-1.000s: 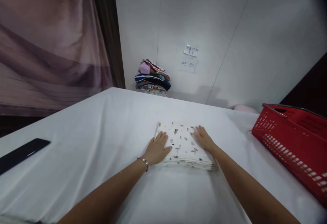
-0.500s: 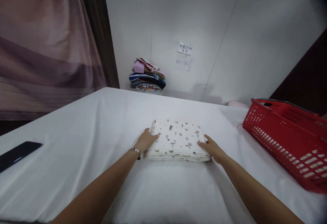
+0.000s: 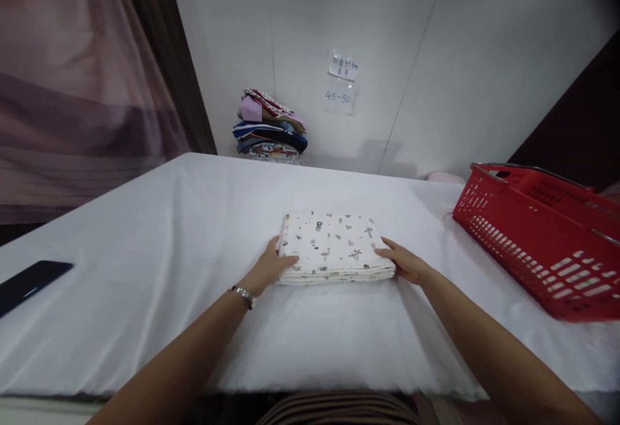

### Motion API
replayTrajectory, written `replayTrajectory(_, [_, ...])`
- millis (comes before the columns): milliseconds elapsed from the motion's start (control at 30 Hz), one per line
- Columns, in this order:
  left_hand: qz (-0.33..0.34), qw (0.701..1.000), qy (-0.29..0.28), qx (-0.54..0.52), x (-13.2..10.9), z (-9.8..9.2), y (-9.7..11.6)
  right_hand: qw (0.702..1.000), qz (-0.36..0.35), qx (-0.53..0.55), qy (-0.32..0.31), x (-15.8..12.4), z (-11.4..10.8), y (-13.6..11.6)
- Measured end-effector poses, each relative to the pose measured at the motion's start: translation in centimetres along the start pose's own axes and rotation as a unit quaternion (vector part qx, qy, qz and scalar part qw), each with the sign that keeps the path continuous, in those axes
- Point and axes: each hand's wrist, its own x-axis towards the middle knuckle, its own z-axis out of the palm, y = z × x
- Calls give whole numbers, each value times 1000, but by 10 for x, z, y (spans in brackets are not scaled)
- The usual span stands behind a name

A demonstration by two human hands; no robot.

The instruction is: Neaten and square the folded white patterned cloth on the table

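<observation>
A folded white cloth (image 3: 334, 244) printed with small palms, birds and leaves lies flat in several layers on the white-covered table (image 3: 213, 218). My left hand (image 3: 272, 263) grips its left edge, thumb on top near the front corner and the other fingers down along the side. At the right edge, my right hand (image 3: 401, 261) holds the cloth the same way, thumb on top. The fingertips under or behind the edges are partly hidden. A metal bracelet (image 3: 245, 296) is on my left wrist.
A red plastic basket (image 3: 542, 238) stands at the right. A dark phone (image 3: 33, 283) lies at the left edge. Folded clothes (image 3: 271, 131) are stacked beyond the table's far edge by the wall, below and left of paper notes (image 3: 341, 82). A curtain (image 3: 87, 89) hangs at the left.
The view has tilted down, so everything sits higher in the picture and the table's near edge shows. Both hands remain at the cloth's sides.
</observation>
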Motion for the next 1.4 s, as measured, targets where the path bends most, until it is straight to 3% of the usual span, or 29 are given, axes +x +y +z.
replayTrajectory(167, [60, 995, 40, 68, -14, -4, -14, 999, 15, -40, 14, -14, -6, 7])
replayTrajectory(333, [207, 953, 99, 197, -24, -3, -26, 998, -52, 8, 36, -27, -8, 17])
replayTrajectory(467, [298, 921, 27, 248, -26, -15, -32, 994, -100, 49, 9, -29, -14, 30])
replayTrajectory(600, [371, 884, -89, 270, -28, -35, -36, 979, -188, -82, -17, -22, -18, 44])
replayTrajectory(733, [403, 852, -96, 321, -27, -41, -40, 910, -312, -274, -9, -14, -21, 50])
replayTrajectory(933, [480, 797, -14, 366, -12, -34, -52, 821, -362, -440, -45, -15, -28, 42])
replayTrajectory(1100, [516, 761, 35, 392, -4, -35, -57, 687, -453, -568, 11, -7, -35, 35])
replayTrajectory(1200, [527, 742, 51, 412, -2, -37, -57, 642, -484, -595, 20, 1, -37, 35])
replayTrajectory(1300, [527, 744, 47, 409, 0, -39, -52, 655, -504, -563, 10, 6, -36, 37])
replayTrajectory(1400, [521, 778, 44, 349, -2, -41, -33, 719, -502, -481, 16, 3, -29, 30])
